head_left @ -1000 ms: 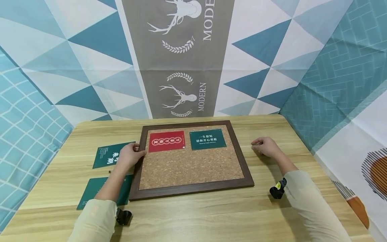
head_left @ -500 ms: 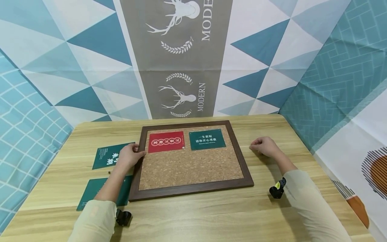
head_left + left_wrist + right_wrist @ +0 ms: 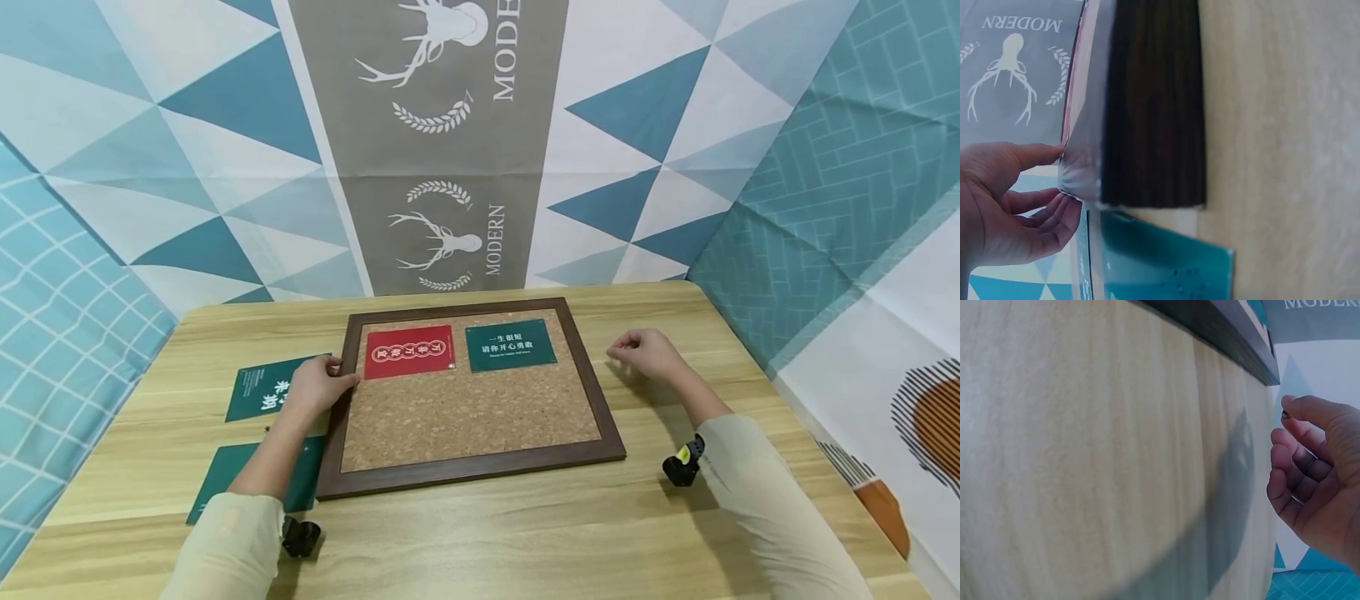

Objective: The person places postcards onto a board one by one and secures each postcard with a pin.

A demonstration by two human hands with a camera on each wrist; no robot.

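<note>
A corkboard in a dark brown frame lies on the wooden table. In its upper half are a red card and a green card, both with white lettering. My left hand holds the frame's left side, thumb on its top face and fingers bent at the outer edge. Off the board's right side, my right hand is raised above the table. Between its thumb and forefinger it pinches a tiny dark pin, mostly hidden by the fingertips.
Left of the board lie two more green cards, a far one and a near one, both partly under my left hand and arm. A tiny dark piece sits between them. Patterned cloth stands behind the table.
My right hand has moved slightly left, closer to the board's right edge. The left hand stays at the frame. The head view has shifted a little.
</note>
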